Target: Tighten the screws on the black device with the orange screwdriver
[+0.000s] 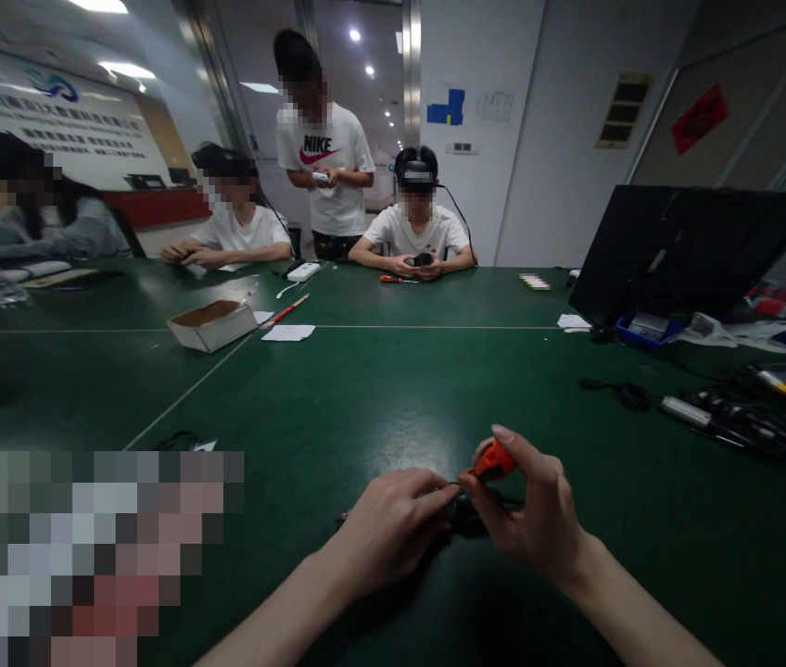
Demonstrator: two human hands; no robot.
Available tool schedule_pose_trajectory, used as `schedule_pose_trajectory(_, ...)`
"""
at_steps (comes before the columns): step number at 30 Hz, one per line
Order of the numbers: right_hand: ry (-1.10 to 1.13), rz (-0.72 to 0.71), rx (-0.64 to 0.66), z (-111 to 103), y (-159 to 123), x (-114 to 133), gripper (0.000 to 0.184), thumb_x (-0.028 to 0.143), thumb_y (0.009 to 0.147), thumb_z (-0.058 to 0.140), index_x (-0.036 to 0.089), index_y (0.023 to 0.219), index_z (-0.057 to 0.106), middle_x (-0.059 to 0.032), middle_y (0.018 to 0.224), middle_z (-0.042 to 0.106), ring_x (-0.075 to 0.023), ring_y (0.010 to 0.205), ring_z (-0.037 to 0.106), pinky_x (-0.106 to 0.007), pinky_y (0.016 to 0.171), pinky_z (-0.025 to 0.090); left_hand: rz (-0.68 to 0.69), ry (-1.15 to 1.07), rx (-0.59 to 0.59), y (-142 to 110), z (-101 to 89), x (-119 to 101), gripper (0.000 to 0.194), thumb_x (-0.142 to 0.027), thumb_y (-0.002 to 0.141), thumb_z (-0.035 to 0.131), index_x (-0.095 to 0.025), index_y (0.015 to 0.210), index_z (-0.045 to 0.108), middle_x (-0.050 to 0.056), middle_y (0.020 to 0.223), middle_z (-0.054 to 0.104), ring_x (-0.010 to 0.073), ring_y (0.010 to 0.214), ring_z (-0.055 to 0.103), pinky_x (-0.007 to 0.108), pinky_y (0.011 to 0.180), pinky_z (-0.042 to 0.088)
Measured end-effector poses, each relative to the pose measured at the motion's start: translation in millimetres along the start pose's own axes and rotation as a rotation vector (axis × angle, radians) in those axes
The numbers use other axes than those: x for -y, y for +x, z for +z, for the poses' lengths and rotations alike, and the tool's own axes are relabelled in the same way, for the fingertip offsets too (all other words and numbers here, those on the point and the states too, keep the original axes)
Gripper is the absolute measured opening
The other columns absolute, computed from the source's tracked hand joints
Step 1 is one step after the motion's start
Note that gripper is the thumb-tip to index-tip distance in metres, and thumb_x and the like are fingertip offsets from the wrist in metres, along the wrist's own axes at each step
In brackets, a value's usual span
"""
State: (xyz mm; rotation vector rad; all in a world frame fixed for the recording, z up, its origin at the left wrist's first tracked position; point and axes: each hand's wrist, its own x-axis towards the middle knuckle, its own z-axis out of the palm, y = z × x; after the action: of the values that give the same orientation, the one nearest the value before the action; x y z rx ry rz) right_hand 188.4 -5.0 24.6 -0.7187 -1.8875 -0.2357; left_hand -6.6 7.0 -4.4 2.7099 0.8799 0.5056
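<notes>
At lower centre, your right hand (538,505) is pinching an orange-handled tool (494,459), likely needing straight, steady alignment, while your left hand (397,514) is partly covering a dark object (475,519), its grip hidden.

- In front of me stretches the green bench (379,389), crossed by pale seams (435,327).
- A dark item (473,519), partly hidden, lies by my fingers (437,503).
- To my left sit an open box (209,338), a white paper (288,333) and a red stick (286,311).
- A white power strip (304,272) lies beyond.
- On my right are a black monitor (685,250), a blue tray (631,337) and coiled black cable (633,396).
</notes>
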Motion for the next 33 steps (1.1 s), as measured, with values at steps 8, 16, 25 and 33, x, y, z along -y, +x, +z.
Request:
schedule_pose_trajectory(8,0.035,-0.058,-0.004,-0.6,4.2,-6.0,0.062,0.020,0.090,0.052,0.019,0.145,0.023,-0.0020,0.082,0.063,-0.0154,0.071,0.064,-0.027,0.059,0.055,0.004,0.030,0.009,0.2,-1.8,-1.0,0.028,-0.015,0.088,0.058,-0.023,0.115,0.058,0.006,0.110,0.064,0.0217,0.090,0.062,0.031,0.073,0.049)
schedule_pose_trajectory(16,0.011,-0.050,-0.064,1.3,0.2,-9.1,0.070,0.016,0.086,0.061,0.015,0.146,0.025,-0.0031,0.081,0.062,-0.0155,0.063,0.061,-0.027,0.052,0.053,-0.009,0.032,0.010,0.0,-2.4,-2.3,0.026,-0.014,0.086,0.059,-0.022,0.111,0.060,0.006,0.111,0.064,0.0214,0.088,0.062,0.031,0.073,0.049)
schedule_pose_trajectory(25,0.063,-0.072,-0.018,0.1,3.7,-5.6,0.060,0.014,0.088,0.053,0.014,0.142,0.027,-0.0049,0.086,0.065,-0.0154,0.071,0.064,-0.027,0.057,0.055,0.003,0.010,0.007,1.3,-4.2,-2.8,0.028,-0.015,0.087,0.058,-0.022,0.115,0.059,0.006,0.110,0.064,0.0210,0.089,0.062,0.030,0.073,0.049)
schedule_pose_trajectory(33,0.034,-0.056,-0.056,2.4,0.0,-6.1,0.066,0.013,0.085,0.058,0.014,0.143,0.027,-0.0021,0.079,0.062,-0.0152,0.062,0.059,-0.026,0.049,0.052,0.001,0.005,0.004,1.0,-5.3,-3.6,0.025,-0.015,0.087,0.058,-0.021,0.111,0.060,0.007,0.110,0.064,0.0209,0.089,0.062,0.030,0.073,0.049)
